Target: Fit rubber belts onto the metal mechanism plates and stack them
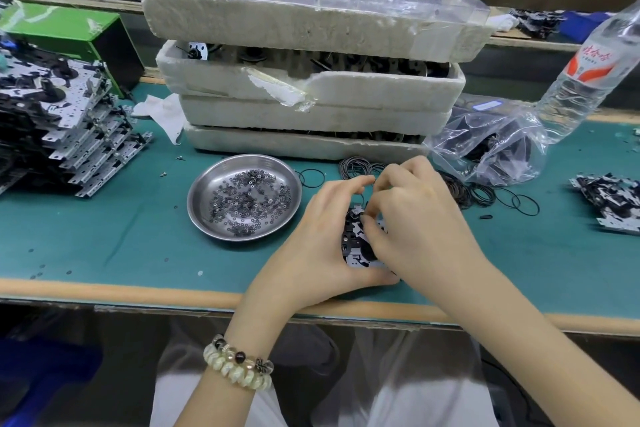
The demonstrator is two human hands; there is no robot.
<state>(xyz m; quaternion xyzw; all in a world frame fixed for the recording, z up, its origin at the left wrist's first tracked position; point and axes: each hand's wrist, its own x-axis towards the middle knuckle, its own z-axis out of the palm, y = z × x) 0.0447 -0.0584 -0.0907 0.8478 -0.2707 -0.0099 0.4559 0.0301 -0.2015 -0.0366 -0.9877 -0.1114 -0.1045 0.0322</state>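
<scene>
Fingers (349, 184), left hand (322, 239) and right hand (415, 218), clasp plate (356, 241).

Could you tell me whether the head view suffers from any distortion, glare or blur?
Head view: wide-angle distortion leans the bottle and bows the table edge; mild glare on the dish rim; even light, faint shadows; the plate looks slightly soft.

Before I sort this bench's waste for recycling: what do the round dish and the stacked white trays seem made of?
Round dish: probably polished metal, maybe stainless steel; its bare wall shines and mirrors light. Stacked white trays: seemingly foam, matte and grainy, with a torn, crumbled edge.
</scene>
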